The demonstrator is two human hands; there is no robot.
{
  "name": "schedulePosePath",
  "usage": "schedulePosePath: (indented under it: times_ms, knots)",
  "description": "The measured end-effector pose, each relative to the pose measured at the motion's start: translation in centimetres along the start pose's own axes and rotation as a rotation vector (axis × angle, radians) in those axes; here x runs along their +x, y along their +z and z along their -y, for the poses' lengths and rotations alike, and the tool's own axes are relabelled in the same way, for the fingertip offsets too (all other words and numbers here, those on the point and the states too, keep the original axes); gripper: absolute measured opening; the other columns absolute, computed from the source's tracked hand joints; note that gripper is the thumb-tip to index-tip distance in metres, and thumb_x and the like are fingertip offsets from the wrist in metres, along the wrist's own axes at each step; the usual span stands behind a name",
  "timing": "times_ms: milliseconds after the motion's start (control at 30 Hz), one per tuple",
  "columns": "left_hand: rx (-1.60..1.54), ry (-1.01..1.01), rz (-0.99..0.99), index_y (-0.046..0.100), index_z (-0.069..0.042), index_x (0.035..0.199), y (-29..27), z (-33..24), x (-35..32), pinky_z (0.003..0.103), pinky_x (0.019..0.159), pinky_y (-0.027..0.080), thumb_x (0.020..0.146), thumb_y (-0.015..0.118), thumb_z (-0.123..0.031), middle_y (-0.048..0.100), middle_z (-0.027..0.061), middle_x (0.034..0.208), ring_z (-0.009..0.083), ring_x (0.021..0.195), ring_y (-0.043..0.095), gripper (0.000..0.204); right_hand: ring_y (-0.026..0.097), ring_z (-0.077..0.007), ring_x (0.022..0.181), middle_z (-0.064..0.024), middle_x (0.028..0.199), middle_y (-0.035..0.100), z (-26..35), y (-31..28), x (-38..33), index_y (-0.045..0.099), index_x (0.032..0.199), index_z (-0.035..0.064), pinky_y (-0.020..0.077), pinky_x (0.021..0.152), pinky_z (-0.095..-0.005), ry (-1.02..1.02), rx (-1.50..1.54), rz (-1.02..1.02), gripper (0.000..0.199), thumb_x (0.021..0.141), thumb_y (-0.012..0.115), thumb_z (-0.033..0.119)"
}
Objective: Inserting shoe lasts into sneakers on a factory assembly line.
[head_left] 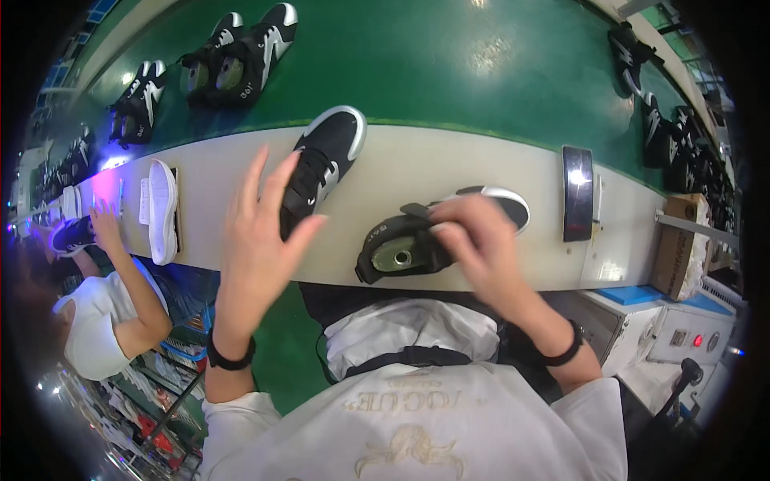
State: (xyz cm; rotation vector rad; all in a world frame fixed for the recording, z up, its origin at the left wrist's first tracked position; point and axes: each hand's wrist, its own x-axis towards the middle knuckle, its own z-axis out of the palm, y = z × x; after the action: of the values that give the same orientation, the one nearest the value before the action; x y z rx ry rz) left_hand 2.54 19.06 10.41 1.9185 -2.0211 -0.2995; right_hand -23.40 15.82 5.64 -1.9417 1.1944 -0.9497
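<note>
While right hand [473, 240] fingers grip the black-and-white sneaker on its metal last [417, 240], left hand [261, 232] hovers open beside a second black sneaker [325, 164] on the cream tabletop [449, 160].

Our right hand [480, 240] hides the middle of the shoe [417, 240] it grips; our left hand [258, 232] is blurred and covers part of another shoe [325, 164].
</note>
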Motion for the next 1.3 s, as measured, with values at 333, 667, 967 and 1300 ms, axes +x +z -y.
schedulePosePath:
  times_ms: [333,667,967,1300]
  knots:
    - [-0.108,-0.229,0.047,0.054,-0.001,0.133,-0.7,5.6,-2.1,0.040,0.101,0.042,0.090,0.065,-0.013,0.061,0.0182,0.128,0.0344,0.117,0.058,0.046,0.059,-0.0301,0.074,-0.0097,0.076,0.060,4.0,14.8,6.4,0.060,0.076,0.0080,0.0480,0.069,-0.0430,-0.384,0.170,0.183,0.021,0.086,0.064,0.027]
    - [0.059,-0.225,-0.092,0.061,0.002,0.122,-1.8,3.4,-2.7,0.043,0.108,0.036,0.096,0.056,-0.018,0.056,0.0205,0.135,0.0373,0.125,0.053,0.034,0.066,-0.0292,0.092,-0.0192,0.102,0.069,-22.0,-26.5,10.2,0.069,0.099,-0.0017,0.0517,0.082,-0.0375,-0.045,-0.702,-0.632,0.031,0.086,0.069,0.027]
    - [-0.013,0.034,0.010,0.072,-0.006,0.096,1.9,-1.9,-1.1,0.041,0.093,0.050,0.075,0.069,0.005,0.066,0.0154,0.118,0.0355,0.113,0.062,0.023,0.066,-0.0268,0.084,-0.0139,0.087,0.069,-41.9,-48.0,1.4,0.069,0.098,-0.0053,0.0477,0.080,-0.0372,0.936,-0.752,-0.420,0.073,0.070,0.075,0.062]
    - [-0.004,0.014,-0.040,0.072,-0.008,0.099,10.1,-2.1,20.9,0.041,0.083,0.053,0.084,0.065,-0.012,0.069,0.0136,0.106,0.0336,0.097,0.066,0.017,0.067,-0.0254,0.083,-0.0117,0.097,0.069,-42.0,-42.3,5.2,0.065,0.111,-0.0020,0.0495,0.077,-0.0388,1.024,-0.079,-0.666,0.063,0.072,0.081,0.045]
